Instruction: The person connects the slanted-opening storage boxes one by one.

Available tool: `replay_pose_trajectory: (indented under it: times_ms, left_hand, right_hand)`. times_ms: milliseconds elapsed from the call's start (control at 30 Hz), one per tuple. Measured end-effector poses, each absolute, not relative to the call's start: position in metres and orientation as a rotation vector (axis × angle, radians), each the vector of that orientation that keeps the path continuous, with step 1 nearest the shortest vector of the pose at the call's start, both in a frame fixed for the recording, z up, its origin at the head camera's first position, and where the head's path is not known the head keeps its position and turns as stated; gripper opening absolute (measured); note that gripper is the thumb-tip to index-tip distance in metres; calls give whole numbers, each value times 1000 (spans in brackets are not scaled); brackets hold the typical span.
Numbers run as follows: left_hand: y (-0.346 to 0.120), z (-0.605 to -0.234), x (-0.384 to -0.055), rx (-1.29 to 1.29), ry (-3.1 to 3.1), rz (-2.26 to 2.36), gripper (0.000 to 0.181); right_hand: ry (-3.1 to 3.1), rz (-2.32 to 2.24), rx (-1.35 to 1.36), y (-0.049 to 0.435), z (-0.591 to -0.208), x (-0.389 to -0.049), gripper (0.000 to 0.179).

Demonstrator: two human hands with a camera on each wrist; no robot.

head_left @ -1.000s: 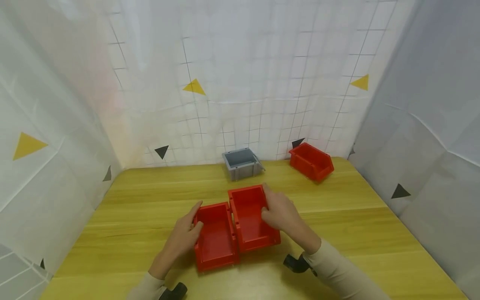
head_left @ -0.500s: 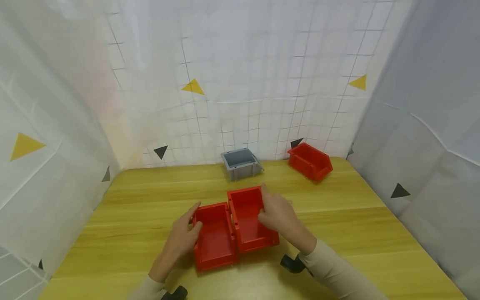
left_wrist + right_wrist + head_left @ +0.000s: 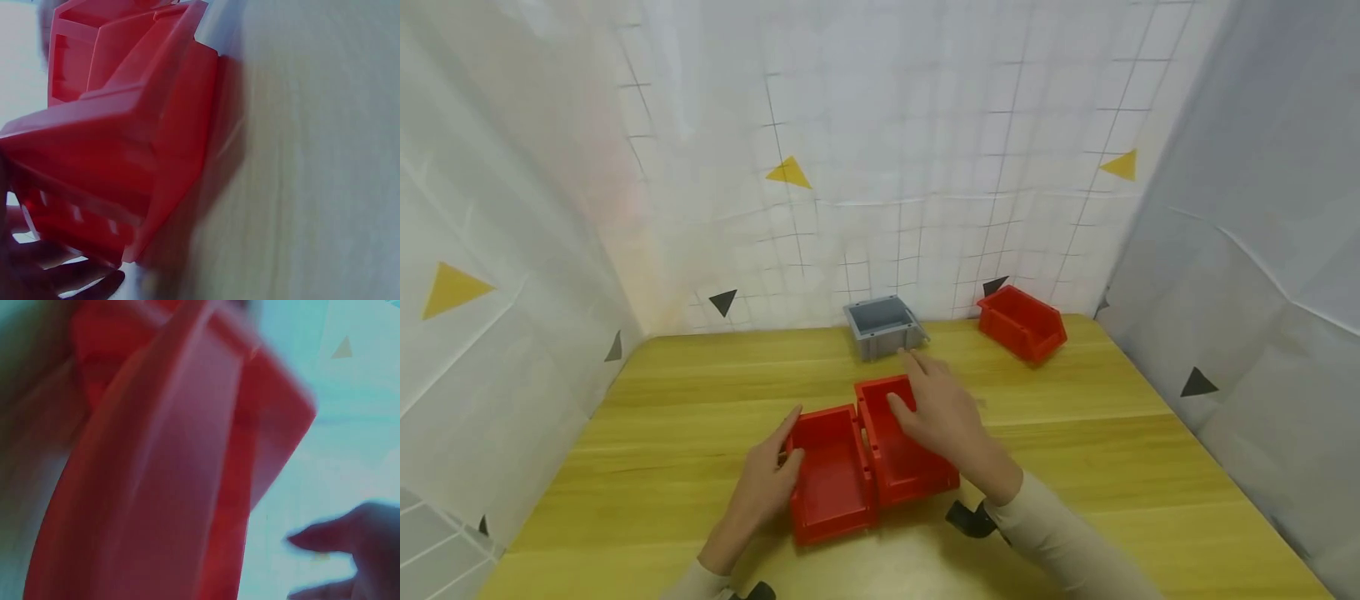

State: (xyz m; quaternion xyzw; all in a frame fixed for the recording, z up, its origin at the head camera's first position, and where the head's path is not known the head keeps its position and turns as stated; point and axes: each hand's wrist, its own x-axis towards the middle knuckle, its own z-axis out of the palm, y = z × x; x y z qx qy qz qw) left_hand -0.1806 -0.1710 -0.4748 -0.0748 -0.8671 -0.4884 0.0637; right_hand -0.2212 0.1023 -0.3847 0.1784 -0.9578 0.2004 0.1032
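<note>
We see pale sheeting (image 3: 887, 125) hung behind and at both sides of a wooden table (image 3: 685, 417), its top yellowish with long grain; near the table's front edge, between the person's two arms, stand two bright red open-topped plastic bins side by side. The right red bin (image 3: 891, 454) sits slightly farther forward than the left red bin (image 3: 833, 475); their neighbouring side walls run close together, with a narrow slit showing toward the far end; we see down to smooth, bare red floor in the left one, while a hand covers part of the right one's interior. Toward the back right we find a third red bin (image 3: 1018, 329), set at an angle; left of it is a smaller grey bin (image 3: 891, 342), its inside shaded.

The right hand (image 3: 947, 417) spreads over the right red bin, thumb well away from the fingers, gripping nothing; the left hand (image 3: 762, 483) pinches the left red bin's outer wall, thumb at the inner side. The left wrist view gives us what the head view hides: fingers (image 3: 81, 275) outside that wall, and the bin's sloping underside above a shadow; the right wrist view, though blurred, shows a pale gap between hand and red plastic. Smallest, we notice yellow triangles (image 3: 790, 172) and dark triangles (image 3: 724, 302) on the sheeting.
</note>
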Motion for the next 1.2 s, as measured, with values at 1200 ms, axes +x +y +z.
replay_pose_trajectory:
  times_ms: [1200]
  left_hand:
    - [-169, -473, -180, -259, -2618, -1394, 62]
  right_hand:
    - [-2992, 447, 712, 31, -401, -222, 102]
